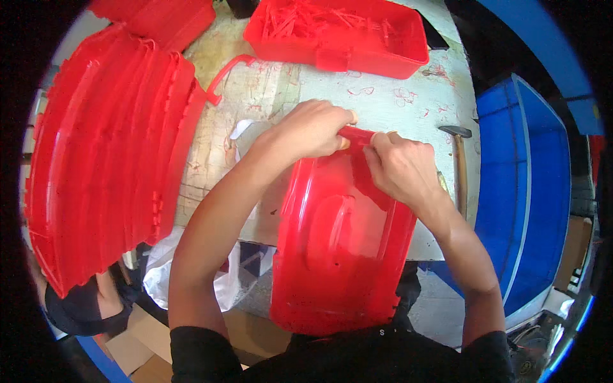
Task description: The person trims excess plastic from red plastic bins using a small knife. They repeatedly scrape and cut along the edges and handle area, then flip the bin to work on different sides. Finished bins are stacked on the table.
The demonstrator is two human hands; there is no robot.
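Note:
A glossy red plastic lid with a raised oval in its middle lies half over the near table edge, its near end against my body. My left hand is closed on the left part of its far edge, thumb and fingers pinching. On the right part of that edge, my right hand is closed too, knuckles up. Between the hands a short stretch of the red rim shows. Some fingertips wear pale yellowish covers. What the fingers press on underneath is hidden.
A nested stack of red plastic shells stands at left. Beyond my hands sits a red bin of thin red strips, with a curved red handle beside it. A hammer lies right, near a blue crate. Red scraps litter the table.

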